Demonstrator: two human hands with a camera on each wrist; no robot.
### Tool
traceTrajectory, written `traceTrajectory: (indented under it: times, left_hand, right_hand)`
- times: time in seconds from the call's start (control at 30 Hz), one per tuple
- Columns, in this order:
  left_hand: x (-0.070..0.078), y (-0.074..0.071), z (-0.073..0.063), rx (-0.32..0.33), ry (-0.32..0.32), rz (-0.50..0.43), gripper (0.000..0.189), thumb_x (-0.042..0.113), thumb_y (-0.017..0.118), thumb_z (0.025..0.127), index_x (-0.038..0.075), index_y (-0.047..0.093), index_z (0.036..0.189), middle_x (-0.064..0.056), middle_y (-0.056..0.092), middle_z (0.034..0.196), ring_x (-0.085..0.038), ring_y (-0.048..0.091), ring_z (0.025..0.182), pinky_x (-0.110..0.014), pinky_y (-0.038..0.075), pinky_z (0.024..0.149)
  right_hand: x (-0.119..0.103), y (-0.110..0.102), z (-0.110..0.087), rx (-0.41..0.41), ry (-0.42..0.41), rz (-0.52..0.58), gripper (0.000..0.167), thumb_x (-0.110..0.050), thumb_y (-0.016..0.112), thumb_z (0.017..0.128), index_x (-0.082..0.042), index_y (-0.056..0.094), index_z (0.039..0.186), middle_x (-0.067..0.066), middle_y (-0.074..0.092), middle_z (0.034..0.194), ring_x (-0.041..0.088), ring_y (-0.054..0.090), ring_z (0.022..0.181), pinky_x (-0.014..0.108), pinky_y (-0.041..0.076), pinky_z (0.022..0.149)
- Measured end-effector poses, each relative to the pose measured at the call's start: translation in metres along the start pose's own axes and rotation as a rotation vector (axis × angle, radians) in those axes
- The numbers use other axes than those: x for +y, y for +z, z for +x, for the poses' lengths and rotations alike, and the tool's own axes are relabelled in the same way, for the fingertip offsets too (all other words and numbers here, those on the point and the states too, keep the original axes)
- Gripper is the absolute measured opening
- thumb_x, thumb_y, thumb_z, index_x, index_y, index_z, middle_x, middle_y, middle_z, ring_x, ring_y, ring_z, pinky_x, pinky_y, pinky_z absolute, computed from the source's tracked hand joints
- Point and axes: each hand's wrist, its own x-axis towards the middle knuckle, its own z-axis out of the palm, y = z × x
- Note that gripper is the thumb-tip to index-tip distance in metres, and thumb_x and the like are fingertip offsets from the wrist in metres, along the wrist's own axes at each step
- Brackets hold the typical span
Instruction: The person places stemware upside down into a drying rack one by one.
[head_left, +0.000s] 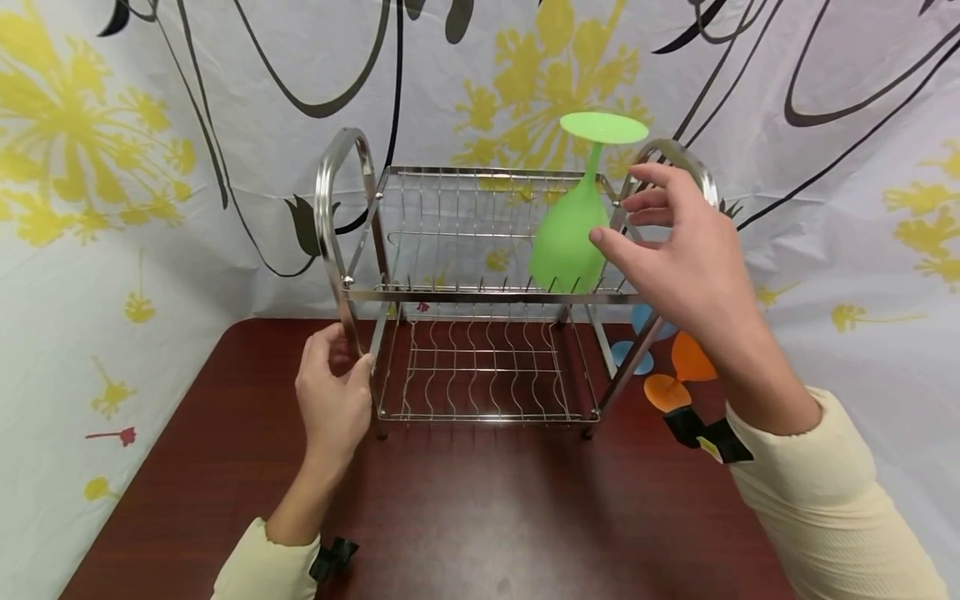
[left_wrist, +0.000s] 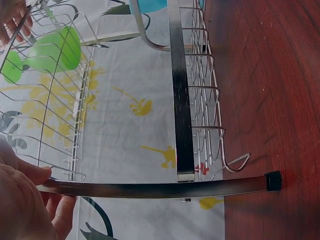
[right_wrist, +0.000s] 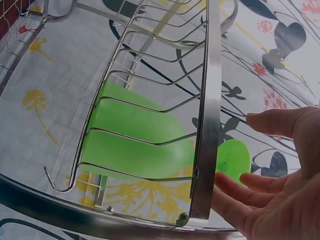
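A two-tier metal dish rack (head_left: pixel 491 297) stands on the table. In its upper tier, at the right end, a green wine glass (head_left: pixel 572 242) sits upside down with its foot upward. My left hand (head_left: pixel 333 396) holds the rack's left front post, thumb on one side and fingers on the other, as the left wrist view also shows at the post (left_wrist: pixel 150 190). Beside the green glass is my right hand (head_left: pixel 693 250), its thumb and fingers spread apart. The right wrist view shows nothing held in that hand (right_wrist: pixel 280 200).
Behind the rack's right side, an orange wine glass (head_left: pixel 693 357) and a blue one (head_left: pixel 632 357) lie on the dark red table (head_left: pixel 480 517), partly hidden by the right arm and rack. The lower wire tier (head_left: pixel 483 369) holds nothing. A patterned white cloth (head_left: pixel 247 225) hangs behind.
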Motion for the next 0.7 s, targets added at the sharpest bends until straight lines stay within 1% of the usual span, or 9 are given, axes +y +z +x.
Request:
traceTrajectory:
  times: [0.1,0.2,0.3,0.43,0.6,0.7]
  left_hand:
    - [0.000,0.000,0.001,0.002,0.002,-0.002,0.037,-0.009,0.071,0.079,-0.002,0.060,0.114,-0.013,0.058,0.099,-0.011,0.055,0.089,-0.009,0.052,0.074]
    - [0.000,0.000,0.001,-0.001,0.004,-0.004,0.037,-0.009,0.071,0.079,-0.003,0.060,0.114,-0.013,0.058,0.099,-0.010,0.055,0.089,-0.010,0.053,0.074]
    - [0.000,0.000,0.001,-0.006,0.006,-0.006,0.037,-0.009,0.071,0.080,-0.002,0.060,0.114,-0.013,0.058,0.099,-0.011,0.055,0.089,-0.011,0.054,0.074]
    - [-0.001,-0.001,0.000,-0.011,0.004,-0.006,0.038,-0.009,0.071,0.080,-0.002,0.060,0.115,-0.013,0.058,0.098,-0.011,0.055,0.088,-0.010,0.053,0.074]
    - [-0.002,-0.001,0.001,-0.012,0.003,0.001,0.038,-0.009,0.071,0.080,-0.002,0.059,0.115,-0.013,0.057,0.098,-0.011,0.055,0.088,-0.010,0.053,0.073]
    - [-0.002,-0.001,0.001,-0.013,0.002,0.002,0.037,-0.008,0.071,0.080,-0.002,0.059,0.115,-0.012,0.057,0.098,-0.011,0.055,0.088,-0.010,0.053,0.073]
  right_hand:
    - [0.001,-0.001,-0.004,0.011,-0.013,0.016,0.067,-0.043,0.068,0.088,-0.023,0.040,0.145,0.007,0.062,0.125,0.023,0.058,0.118,0.038,0.050,0.085]
    - [0.003,-0.002,-0.007,0.022,-0.032,0.041,0.063,-0.040,0.069,0.088,-0.023,0.044,0.143,0.005,0.065,0.120,0.015,0.061,0.110,0.023,0.047,0.079]
    - [0.005,-0.002,-0.010,0.026,-0.044,0.073,0.060,-0.036,0.070,0.088,-0.023,0.046,0.141,0.005,0.066,0.116,0.005,0.062,0.100,0.017,0.045,0.073]
    - [0.008,-0.003,-0.013,0.025,-0.038,0.094,0.057,-0.035,0.071,0.088,-0.025,0.049,0.139,0.004,0.067,0.110,-0.004,0.060,0.092,0.017,0.046,0.068]
    - [0.011,-0.003,-0.017,0.029,-0.033,0.108,0.054,-0.034,0.071,0.088,-0.025,0.052,0.137,-0.001,0.069,0.104,-0.004,0.062,0.089,0.018,0.044,0.070]
    - [0.013,-0.003,-0.018,0.032,-0.033,0.120,0.051,-0.033,0.072,0.087,-0.024,0.054,0.135,-0.006,0.070,0.100,-0.004,0.062,0.088,0.019,0.043,0.069]
